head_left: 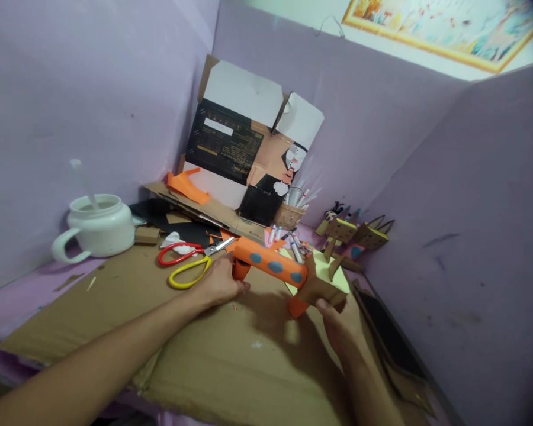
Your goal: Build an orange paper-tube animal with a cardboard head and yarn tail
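An orange paper-tube animal figure (pixel 270 264) with blue-grey oval spots spans the gap between my two hands. At its right end sits a boxy cardboard head (pixel 322 283) with a pale yellow paper face and upright cardboard pieces. My left hand (pixel 220 284) is closed around the lower left end of the tube, near an orange leg; its fingertips are partly hidden. My right hand (pixel 341 316) grips the cardboard head from below, thumb on its near side. Scissors (pixel 208 251) with one red and one yellow handle lie partly open beside my left hand.
Brown cardboard (pixel 195 367) covers the work surface. A white mug (pixel 102 225) stands at left. Behind are an unfolded box (pixel 231 142), orange paper scraps (pixel 189 184), markers (pixel 293 242), and a woven cup (pixel 288 216). Yellow-faced cardboard figures (pixel 342 229) stand by the right wall.
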Available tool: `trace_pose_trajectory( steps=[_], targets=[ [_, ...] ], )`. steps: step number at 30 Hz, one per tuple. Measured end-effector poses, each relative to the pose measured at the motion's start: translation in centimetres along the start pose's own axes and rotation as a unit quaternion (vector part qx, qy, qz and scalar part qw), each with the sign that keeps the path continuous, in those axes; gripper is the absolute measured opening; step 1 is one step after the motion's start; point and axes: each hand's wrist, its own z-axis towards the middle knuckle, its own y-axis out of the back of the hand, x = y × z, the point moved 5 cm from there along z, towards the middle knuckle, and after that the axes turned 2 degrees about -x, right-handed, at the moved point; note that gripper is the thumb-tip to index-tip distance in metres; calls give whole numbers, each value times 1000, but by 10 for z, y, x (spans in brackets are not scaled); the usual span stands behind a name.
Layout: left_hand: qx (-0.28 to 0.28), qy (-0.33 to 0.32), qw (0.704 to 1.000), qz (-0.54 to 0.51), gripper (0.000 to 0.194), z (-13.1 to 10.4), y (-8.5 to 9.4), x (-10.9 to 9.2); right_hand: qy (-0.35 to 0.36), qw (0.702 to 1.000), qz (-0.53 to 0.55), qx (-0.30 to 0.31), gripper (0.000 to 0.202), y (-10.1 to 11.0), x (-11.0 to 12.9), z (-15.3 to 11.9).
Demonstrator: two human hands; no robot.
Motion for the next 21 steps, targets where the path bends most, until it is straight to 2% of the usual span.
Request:
trace_pose_trajectory(
  steps=[5, 11, 18, 21],
  targets=[
    [12, 23, 1000, 6, 24, 0, -5, 3, -16, 1000, 1, 2, 62, 0, 1, 0],
    [12, 26, 999, 36, 28, -1, -11, 0, -12, 1000, 20, -8, 53, 1, 3, -1],
    [26, 15, 998, 57, 23, -1, -13, 1, -43, 999, -4, 30, 56, -3, 9, -2],
    [26, 9, 998, 52, 22, -1, -12, 0, -47, 997, -20, 53, 49, -2, 9, -2]
  ],
)
